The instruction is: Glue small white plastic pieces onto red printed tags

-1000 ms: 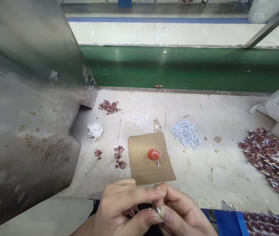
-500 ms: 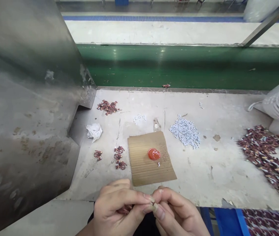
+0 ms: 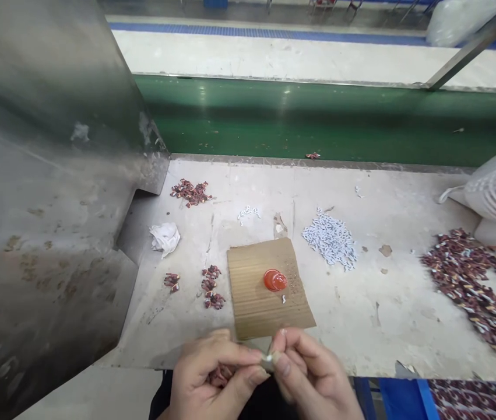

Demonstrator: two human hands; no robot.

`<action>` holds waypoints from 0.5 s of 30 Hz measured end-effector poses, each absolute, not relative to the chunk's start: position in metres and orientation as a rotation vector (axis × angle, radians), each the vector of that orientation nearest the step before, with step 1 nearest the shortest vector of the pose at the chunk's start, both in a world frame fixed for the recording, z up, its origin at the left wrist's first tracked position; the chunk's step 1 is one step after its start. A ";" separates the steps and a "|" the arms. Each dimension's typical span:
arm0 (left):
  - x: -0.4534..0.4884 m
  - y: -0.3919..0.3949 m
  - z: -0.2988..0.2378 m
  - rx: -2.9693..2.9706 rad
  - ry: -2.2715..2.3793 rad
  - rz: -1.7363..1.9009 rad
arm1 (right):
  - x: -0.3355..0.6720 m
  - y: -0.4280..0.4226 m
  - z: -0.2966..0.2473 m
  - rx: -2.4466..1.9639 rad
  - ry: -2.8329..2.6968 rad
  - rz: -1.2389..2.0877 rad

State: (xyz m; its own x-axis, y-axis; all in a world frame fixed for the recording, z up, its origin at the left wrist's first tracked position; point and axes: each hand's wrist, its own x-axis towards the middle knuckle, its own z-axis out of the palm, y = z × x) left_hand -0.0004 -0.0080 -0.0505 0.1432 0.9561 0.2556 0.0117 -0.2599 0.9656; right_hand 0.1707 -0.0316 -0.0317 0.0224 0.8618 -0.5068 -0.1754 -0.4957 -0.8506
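My left hand (image 3: 219, 376) is curled closed around several small dark-red figure-like pieces (image 3: 220, 375), which show between its fingers. Its thumb and forefinger come close to the fingertips of my right hand (image 3: 304, 373). Pinched in the right fingertips is a tiny white piece (image 3: 268, 357), partly hidden. Just beyond the hands lies a cardboard sheet (image 3: 252, 315). On it are a round orange-red dish (image 3: 275, 280) with a glossy surface and one small white S-shaped piece (image 3: 283, 298).
Right of the cardboard is a heap of pale-blue curved pieces (image 3: 330, 239). Dark-red pieces form a large pile (image 3: 470, 286) at right and small groups (image 3: 190, 192) at left. Crumpled white paper (image 3: 164, 238) lies near a metal panel (image 3: 50, 192). A green belt (image 3: 248, 122) runs behind.
The fingertips have parted slightly, and the white piece now shows between them. A dark-red piece on the green belt has shifted right. The view has tilted a little.
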 end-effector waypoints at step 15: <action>-0.060 0.003 -0.039 1.200 1.554 0.840 | 0.223 0.006 -0.060 -1.824 -1.428 0.930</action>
State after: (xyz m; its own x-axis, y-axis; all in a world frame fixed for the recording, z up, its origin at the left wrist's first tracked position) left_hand -0.0604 0.0031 -0.0385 -0.0502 0.9600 -0.2756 0.2955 0.2779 0.9140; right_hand 0.2228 0.0060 -0.0596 0.1615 0.9761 -0.1454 0.5281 -0.2100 -0.8228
